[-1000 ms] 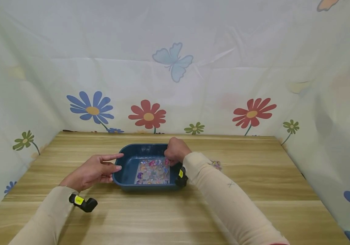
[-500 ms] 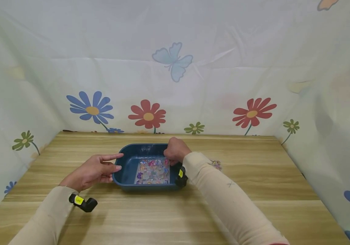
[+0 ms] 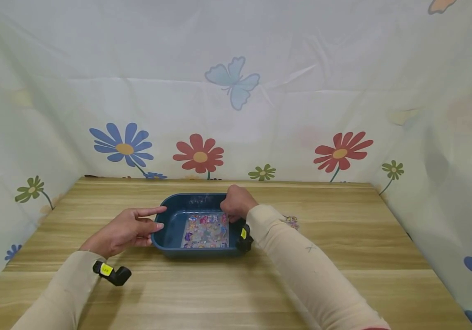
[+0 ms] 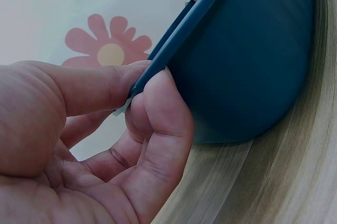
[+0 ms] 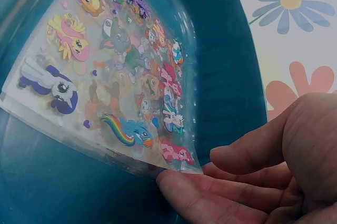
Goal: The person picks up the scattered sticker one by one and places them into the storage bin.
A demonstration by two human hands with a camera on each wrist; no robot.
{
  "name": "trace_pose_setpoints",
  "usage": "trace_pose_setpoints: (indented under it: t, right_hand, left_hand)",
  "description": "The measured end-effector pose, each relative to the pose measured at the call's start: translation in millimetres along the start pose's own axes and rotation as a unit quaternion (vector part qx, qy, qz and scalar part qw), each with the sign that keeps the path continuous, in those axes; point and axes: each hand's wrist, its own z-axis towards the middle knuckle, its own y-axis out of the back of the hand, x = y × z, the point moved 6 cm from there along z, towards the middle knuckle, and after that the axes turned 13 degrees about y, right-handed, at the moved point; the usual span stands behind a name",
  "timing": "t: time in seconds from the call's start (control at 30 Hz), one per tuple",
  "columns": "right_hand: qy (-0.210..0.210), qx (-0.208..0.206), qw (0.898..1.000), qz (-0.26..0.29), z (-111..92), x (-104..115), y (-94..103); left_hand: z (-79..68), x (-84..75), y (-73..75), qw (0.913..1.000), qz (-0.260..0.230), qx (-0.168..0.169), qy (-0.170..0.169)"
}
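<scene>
The left hand (image 3: 124,229) pinches the rim of the blue box (image 3: 203,251) at its left end, with fingers on both sides of the edge. That most likely keeps the box from sliding. The sheet (image 3: 206,231) lies inside the box, where the walls probably help stop it slipping away. It is see-through, with bright ponies and a dog on it.

The right hand (image 3: 238,203) reaches down into the right end of the box. Its fingers touch a corner of the sheet, and the thumb is just beside it. I cannot tell if they pinch it. The two hands are apart.

The box stands on the bench (image 3: 157,302), which has wood stripes, light and dark. Some shiny bits (image 3: 292,222) lie to the right, partly hidden by the sleeve (image 3: 314,263). Pale, wrinkly cloth (image 3: 137,50) hangs behind, with big flowers and a light blue butterfly (image 3: 234,84).
</scene>
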Motion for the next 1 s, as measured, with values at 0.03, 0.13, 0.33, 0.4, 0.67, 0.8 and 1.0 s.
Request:
trace_pose_setpoints:
  t: [0.03, 0.13, 0.33, 0.4, 0.67, 0.8, 1.0]
  right_hand:
    - [-0.002, -0.001, 1.000, 0.002, 0, 0, 0.1]
    - [-0.006, -0.001, 1.000, 0.006, -1, 0, 0.3]
    - [-0.008, -0.002, 1.000, 0.009, -4, 3, 1.6]
    - [-0.006, -0.001, 1.000, 0.007, -5, 3, 2.1]
    - [-0.006, 0.002, 1.000, 0.000, -8, 4, 5.3]
    - [-0.006, -0.003, 1.000, -0.005, -8, 4, 7.6]
    - [0.001, -0.003, 1.000, -0.018, -11, 4, 12.0]
  left_hand:
    - [-0.2, -0.1, -0.1, 1.0000, -0.001, 0.001, 0.000]
    - [0.2, 0.0, -0.4, 1.0000, -0.003, 0.003, -0.001]
    - [1.5, 0.9, -0.6, 0.9999, -0.010, 0.004, 0.002]
    - [1.6, 1.0, -0.4, 0.9999, -0.012, 0.002, 0.003]
    - [0.1, -0.4, -1.5, 1.0000, -0.007, 0.002, 0.002]
    - [0.1, -0.3, -1.2, 1.0000, -0.005, -0.006, 0.006]
    - [0.1, 0.4, -1.4, 0.9999, -0.001, -0.011, 0.011]
